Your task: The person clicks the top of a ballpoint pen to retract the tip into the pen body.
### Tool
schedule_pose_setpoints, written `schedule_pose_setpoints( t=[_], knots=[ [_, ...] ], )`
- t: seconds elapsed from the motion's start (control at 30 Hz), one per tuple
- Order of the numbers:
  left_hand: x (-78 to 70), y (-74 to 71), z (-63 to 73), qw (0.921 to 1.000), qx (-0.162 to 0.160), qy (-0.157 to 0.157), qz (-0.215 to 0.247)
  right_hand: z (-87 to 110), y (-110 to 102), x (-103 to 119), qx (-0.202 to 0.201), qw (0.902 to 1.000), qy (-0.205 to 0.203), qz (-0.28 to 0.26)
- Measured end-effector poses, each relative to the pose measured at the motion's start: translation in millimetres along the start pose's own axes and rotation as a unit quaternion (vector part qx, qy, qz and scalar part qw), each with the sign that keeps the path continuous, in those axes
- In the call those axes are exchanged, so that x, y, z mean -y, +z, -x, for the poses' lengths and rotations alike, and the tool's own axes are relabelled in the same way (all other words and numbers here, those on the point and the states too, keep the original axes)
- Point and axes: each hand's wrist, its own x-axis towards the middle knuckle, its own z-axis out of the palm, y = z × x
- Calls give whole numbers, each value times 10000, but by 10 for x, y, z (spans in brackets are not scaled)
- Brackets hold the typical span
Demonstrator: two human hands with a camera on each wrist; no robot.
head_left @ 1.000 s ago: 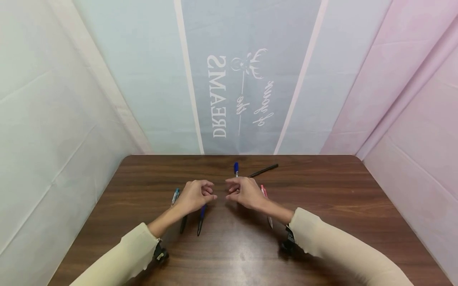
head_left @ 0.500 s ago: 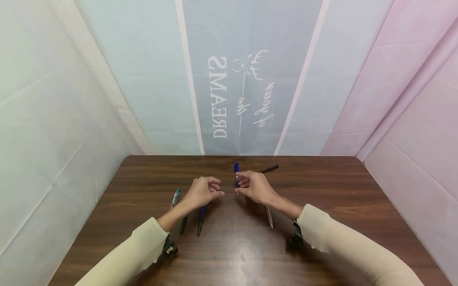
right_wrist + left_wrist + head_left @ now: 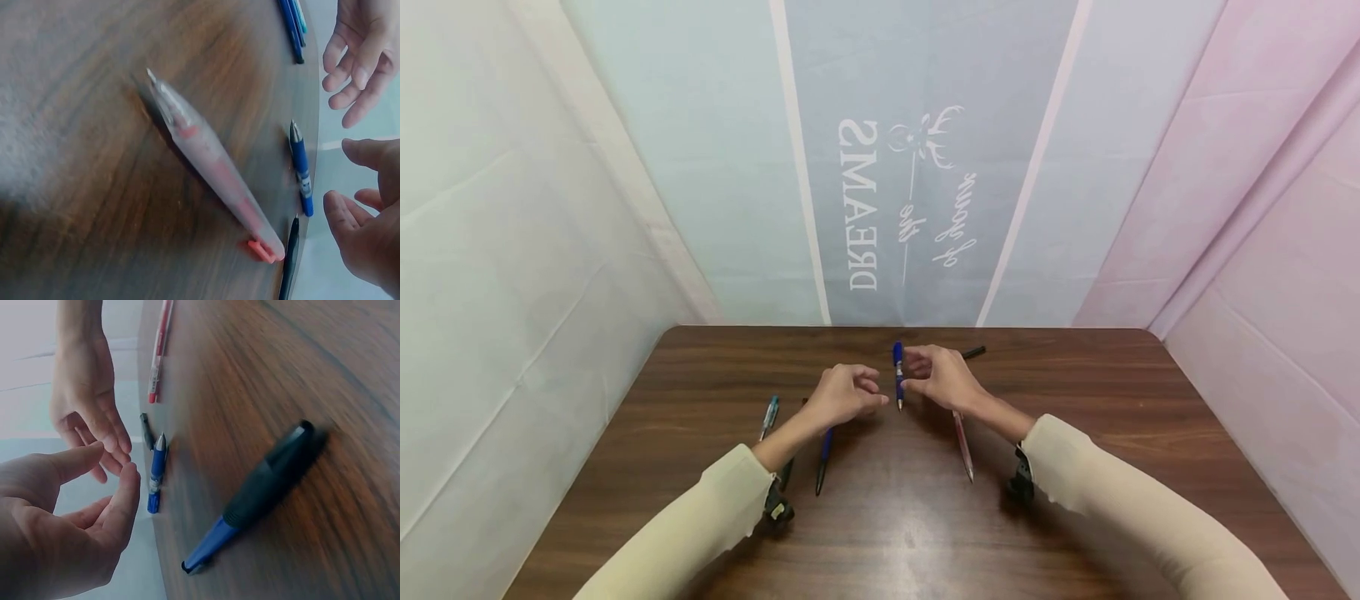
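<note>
Backdrop cloth (image 3: 737, 167), blue and grey panels with reversed white lettering (image 3: 858, 205), beyond the far edge of the table. Table (image 3: 910, 533), dark wood grain, 2 far corners rounded. Sleeves (image 3: 1135, 500), 2, pale, over the forearms. Right hand (image 3: 946, 379), just right of the blue pen (image 3: 898, 375) in the head view, apart from it in the right wrist view; fingers loosely bent, clear gap to the thumb, nothing held. Left hand (image 3: 846, 394), raised just left of the same pen; fingers loosely curved, thumb parted from the fingertips, nothing held. Wrist devices (image 3: 777, 506), 2, dark, 1 below each cuff. Pens, 6, all on the table: blue pen, between the hands, tip toward the near edge; red pen (image 3: 963, 447), below the right wrist; black pen (image 3: 974, 352), partly hidden behind the right hand; blue-and-black pen (image 3: 823, 462), below the left hand; teal-ended pen (image 3: 769, 417), left of the left wrist; dark pen (image 3: 786, 472), mostly hidden under the left forearm.
</note>
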Motion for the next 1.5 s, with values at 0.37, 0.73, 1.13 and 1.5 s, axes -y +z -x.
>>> schedule_pose_setpoints(
  t=[0.37, 0.73, 1.13, 1.5],
  knots=[
    [2, 129, -140, 9988, 79, -226, 425, -159, -25, -169, -38, 9999, 110, 82],
    [25, 225, -246, 9994, -56, -243, 244, -318, 8, -264, -43, 9994, 298, 180],
    [14, 282, -329, 9980, -11, -364, 515, -483, 12, -311, 48, 9977, 662, 153],
    [14, 362, -427, 9991, -24, -415, 127, -605, 86, -362, 85, 9961, 865, 117]
  ],
)
